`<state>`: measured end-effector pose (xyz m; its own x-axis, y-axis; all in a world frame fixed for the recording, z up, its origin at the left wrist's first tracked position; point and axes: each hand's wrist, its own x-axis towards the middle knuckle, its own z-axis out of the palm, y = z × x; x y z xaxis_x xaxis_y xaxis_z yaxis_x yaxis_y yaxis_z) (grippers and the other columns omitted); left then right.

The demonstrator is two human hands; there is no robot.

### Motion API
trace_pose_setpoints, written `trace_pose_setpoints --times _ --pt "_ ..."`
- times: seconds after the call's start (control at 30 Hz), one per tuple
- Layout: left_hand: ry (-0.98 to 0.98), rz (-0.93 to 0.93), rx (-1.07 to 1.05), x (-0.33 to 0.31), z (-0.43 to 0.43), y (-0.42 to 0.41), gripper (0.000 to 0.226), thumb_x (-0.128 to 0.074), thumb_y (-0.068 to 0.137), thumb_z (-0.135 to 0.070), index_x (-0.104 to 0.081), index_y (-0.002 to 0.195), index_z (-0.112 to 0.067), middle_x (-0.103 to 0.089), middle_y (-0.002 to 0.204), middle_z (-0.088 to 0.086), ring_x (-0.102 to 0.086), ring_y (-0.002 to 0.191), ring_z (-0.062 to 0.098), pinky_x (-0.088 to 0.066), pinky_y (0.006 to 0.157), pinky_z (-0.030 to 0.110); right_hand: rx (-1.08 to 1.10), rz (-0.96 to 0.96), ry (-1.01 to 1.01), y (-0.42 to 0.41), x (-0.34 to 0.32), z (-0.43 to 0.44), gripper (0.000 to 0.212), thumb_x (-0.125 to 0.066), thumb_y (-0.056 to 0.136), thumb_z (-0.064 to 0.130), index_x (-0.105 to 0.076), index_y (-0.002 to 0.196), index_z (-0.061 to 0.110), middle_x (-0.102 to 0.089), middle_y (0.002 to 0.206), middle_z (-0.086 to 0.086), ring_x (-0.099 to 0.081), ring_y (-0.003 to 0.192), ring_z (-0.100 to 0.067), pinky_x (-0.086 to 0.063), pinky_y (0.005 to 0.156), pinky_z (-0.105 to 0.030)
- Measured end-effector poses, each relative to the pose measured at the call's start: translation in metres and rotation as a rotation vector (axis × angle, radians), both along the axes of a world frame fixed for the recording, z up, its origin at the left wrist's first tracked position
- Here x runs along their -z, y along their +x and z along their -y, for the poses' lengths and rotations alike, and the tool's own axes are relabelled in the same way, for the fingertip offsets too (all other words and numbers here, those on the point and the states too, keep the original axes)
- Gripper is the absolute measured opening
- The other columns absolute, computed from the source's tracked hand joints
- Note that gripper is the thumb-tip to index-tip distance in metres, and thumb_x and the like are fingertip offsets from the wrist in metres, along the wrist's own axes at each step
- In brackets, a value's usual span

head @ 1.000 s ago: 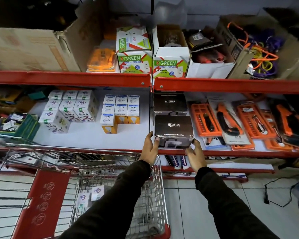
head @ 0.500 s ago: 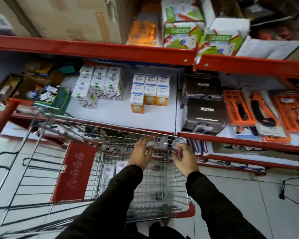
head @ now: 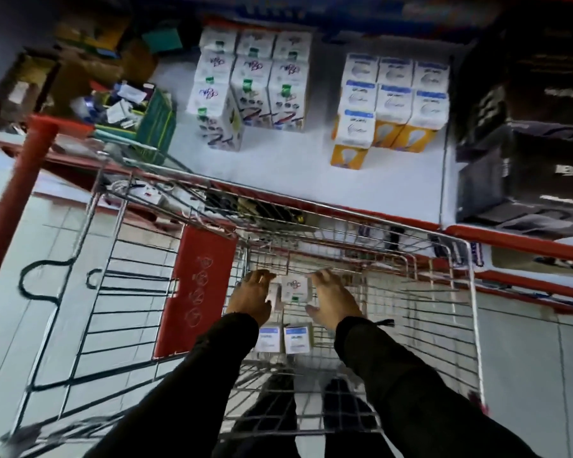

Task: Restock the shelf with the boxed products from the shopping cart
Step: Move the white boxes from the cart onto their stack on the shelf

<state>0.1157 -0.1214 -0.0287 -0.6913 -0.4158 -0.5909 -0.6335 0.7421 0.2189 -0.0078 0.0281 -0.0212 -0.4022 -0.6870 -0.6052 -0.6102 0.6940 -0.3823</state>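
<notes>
Hands have left the shelf (head: pixel 311 180) and dropped into the cart (head: pixel 344 223): a second ago they were setting a dark box on the shelf at the right, and now I see them deep in the cart's basket. The left hand (head: pixel 250 297) and right hand (head: pixel 331 300) press in from either side of a small white box (head: pixel 295 289), fingers curled against its sides, so I judge they are grasping it, though blur hides whether it is lifted off the cart floor yet. A second pale box seems to sit against the left hand, but I cannot tell if it is held. Nearer me in the cart lie two blue-labelled boxes (head: pixel 283 338). Matching white boxes (head: pixel 255 87) stand stacked on the shelf above the cart's far rim, so I take this as the start of the next restock.
</notes>
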Motion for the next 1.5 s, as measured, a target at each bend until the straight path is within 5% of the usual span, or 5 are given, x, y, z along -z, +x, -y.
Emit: trace_pose_setpoints --times 0.23,0.47,0.87,1.33,1.5 --pt "0.012 0.163 0.212 0.054 0.015 0.001 0.087 -0.073 0.08 -0.011 -0.025 0.152 -0.02 -0.027 0.158 0.004 -0.028 0.145 0.029 -0.037 0.115 0.043 -0.102 -0.105 0.038 0.018 0.052 0.039 0.076 -0.07 0.088 0.016 -0.03 0.152 0.013 -0.029 0.154 -0.01 -0.032 0.14 -0.032 -0.044 0.105 -0.038" --pt "0.018 0.064 0.184 0.055 0.015 0.004 0.06 -0.061 0.084 -0.004 -0.041 0.139 -0.014 -0.042 0.141 0.008 -0.049 0.125 0.03 -0.054 0.094 0.041 -0.024 -0.188 -0.028 0.025 0.051 0.034 0.074 -0.075 0.081 0.015 -0.041 0.145 0.02 -0.043 0.145 -0.004 -0.043 0.13 -0.025 -0.048 0.099 -0.036" --pt "-0.073 -0.127 0.176 -0.078 0.043 0.01 0.079 -0.066 0.086 -0.03 -0.023 0.15 -0.015 -0.031 0.156 0.007 -0.039 0.139 0.03 -0.052 0.102 0.042 0.056 -0.299 -0.178 0.021 -0.076 0.036 0.08 -0.079 0.077 0.038 -0.041 0.147 0.025 -0.038 0.152 -0.003 -0.044 0.135 -0.026 -0.047 0.103 -0.036" --pt "-0.394 -0.66 0.206 -0.223 0.092 -0.026 0.07 -0.074 0.065 -0.029 -0.051 0.131 -0.025 -0.052 0.123 0.0 -0.054 0.11 0.023 -0.054 0.09 0.037 0.072 -0.55 -0.463 -0.027 -0.218 0.068 0.076 -0.082 0.068 0.041 -0.053 0.137 0.025 -0.045 0.129 0.002 -0.041 0.123 -0.02 -0.049 0.099 -0.035" --pt "-0.535 -0.662 0.252 -0.242 0.121 -0.077 0.066 -0.077 0.07 -0.032 -0.051 0.131 -0.024 -0.055 0.127 0.0 -0.054 0.112 0.023 -0.051 0.094 0.038 0.089 -0.622 -0.494 -0.065 -0.232 0.1 0.073 -0.082 0.072 0.038 -0.054 0.137 0.023 -0.046 0.129 0.0 -0.045 0.122 -0.022 -0.053 0.092 -0.036"
